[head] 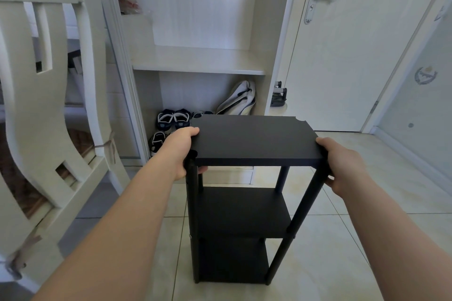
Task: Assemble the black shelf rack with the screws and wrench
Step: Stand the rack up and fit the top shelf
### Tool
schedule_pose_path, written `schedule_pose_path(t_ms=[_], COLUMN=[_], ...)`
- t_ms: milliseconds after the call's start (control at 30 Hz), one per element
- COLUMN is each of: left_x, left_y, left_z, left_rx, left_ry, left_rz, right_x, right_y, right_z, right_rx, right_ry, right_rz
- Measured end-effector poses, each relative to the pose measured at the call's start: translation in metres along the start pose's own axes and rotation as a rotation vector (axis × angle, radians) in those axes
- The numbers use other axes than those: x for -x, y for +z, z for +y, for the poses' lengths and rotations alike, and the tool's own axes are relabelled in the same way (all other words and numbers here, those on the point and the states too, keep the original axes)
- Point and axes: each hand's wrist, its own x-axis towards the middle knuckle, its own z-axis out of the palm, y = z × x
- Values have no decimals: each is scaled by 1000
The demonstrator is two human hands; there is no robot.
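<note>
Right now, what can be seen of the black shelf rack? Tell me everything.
The black shelf rack is matte black: three wood-like boards in tiers, joined by round black posts at the corners. It stands upright, seemingly on the tiled floor. The top board shows a notched far corner. Small pale screw heads show at the middle tier's front corners. The left hand grips the top board's left edge, thumb on top; the right hand grips its right front corner.

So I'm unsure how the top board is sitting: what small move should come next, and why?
Probably nudge the top board down level onto the posts. The left hand and right hand grip its two ends, and the far right corner notch looks empty, so it may not be seated yet.
</note>
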Motion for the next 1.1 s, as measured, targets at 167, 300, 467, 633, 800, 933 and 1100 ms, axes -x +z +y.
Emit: schedule_pose_path(t_ms=[167, 300, 467, 633, 800, 933, 1100], left_x=[1, 0, -1, -6, -9, -12, -14], left_y=[1, -1, -2, -4, -7, -6, -7], left_z=[4, 4, 6, 6, 6, 8, 3], left_rx=[1, -23, -83, -211, -244, -239, -283], left_ry=[-2, -1, 26, 104, 172, 206, 168], left_rz=[-11, -20, 1, 116, 186, 191, 202], right_x=[2, 3, 3, 0, -3, -6, -9], right_y=[0, 0, 0, 0, -1, 0, 2], right_z=[-4, -5, -9, -4, -2, -5, -7], right_rx=[-10, -13, -1, 119, 127, 90, 89], right_ry=[-8, -9, -65, -152, -167, -150, -160], right_rz=[9, -2, 18, 30, 41, 48, 64])
